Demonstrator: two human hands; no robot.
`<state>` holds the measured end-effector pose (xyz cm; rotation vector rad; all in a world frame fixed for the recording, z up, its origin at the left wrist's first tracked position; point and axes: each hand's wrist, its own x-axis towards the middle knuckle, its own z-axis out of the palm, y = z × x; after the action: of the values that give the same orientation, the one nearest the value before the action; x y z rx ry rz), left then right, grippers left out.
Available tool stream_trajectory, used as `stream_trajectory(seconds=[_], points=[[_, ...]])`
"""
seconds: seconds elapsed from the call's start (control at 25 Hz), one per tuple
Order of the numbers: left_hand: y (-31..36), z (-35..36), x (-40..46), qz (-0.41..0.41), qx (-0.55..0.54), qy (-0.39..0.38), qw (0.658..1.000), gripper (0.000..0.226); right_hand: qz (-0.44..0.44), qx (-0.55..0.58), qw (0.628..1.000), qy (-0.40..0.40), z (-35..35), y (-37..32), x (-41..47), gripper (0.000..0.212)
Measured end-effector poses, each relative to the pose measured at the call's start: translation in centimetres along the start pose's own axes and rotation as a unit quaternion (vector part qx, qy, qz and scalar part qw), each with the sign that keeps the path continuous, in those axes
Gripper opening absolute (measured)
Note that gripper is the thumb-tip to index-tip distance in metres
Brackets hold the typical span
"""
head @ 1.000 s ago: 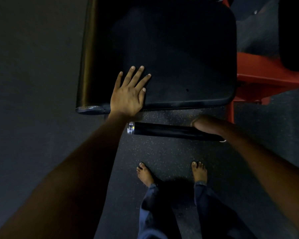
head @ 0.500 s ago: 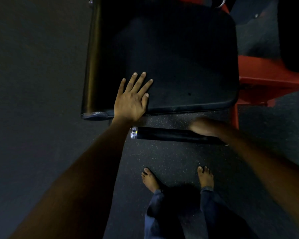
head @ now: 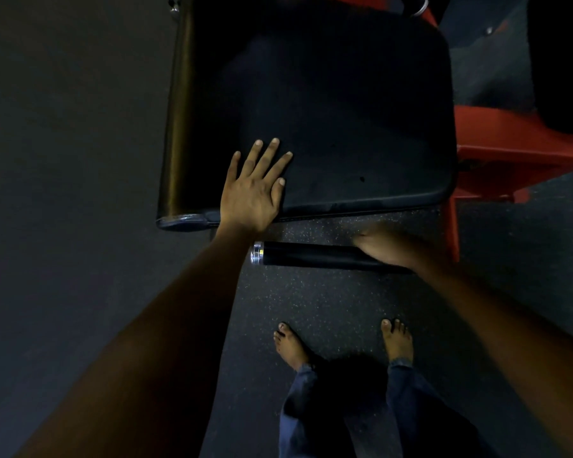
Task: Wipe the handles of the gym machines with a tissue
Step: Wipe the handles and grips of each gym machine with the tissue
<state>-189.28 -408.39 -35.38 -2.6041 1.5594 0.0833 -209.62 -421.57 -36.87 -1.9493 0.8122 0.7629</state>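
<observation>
A black padded handle (head: 315, 255) with a chrome end cap sticks out leftward from the red machine frame, below the seat pad. My right hand (head: 386, 246) is blurred and wraps over the handle's right part; no tissue shows, as the hand hides whatever is under it. My left hand (head: 253, 190) lies flat with straight fingers on the near left corner of the black seat pad (head: 344, 110).
The red steel frame (head: 497, 150) runs along the right of the pad, with another dark pad (head: 559, 61) at the far right. My bare feet (head: 396, 340) stand on the speckled rubber floor (head: 311, 302) just below the handle. Dark flooring spreads to the left.
My right hand has slid a little leftward along the handle and is now motion-blurred. The view has shifted slightly; my left hand stays flat on the pad.
</observation>
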Motion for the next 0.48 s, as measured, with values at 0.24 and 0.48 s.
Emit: stream_trajectory(seconds=[0.24,0.48], points=[[0.5,-1.1,1.1,0.004,-0.036,0.015,0.999,0.055,-0.048,0.039,0.997,0.048,0.6,0.0,-2.7,0.032],[4.4,0.2,3.3,-0.037,0.012,-0.062,0.997,0.063,0.085,0.113,0.988,0.06,-0.4,6.3,-2.9,0.029]])
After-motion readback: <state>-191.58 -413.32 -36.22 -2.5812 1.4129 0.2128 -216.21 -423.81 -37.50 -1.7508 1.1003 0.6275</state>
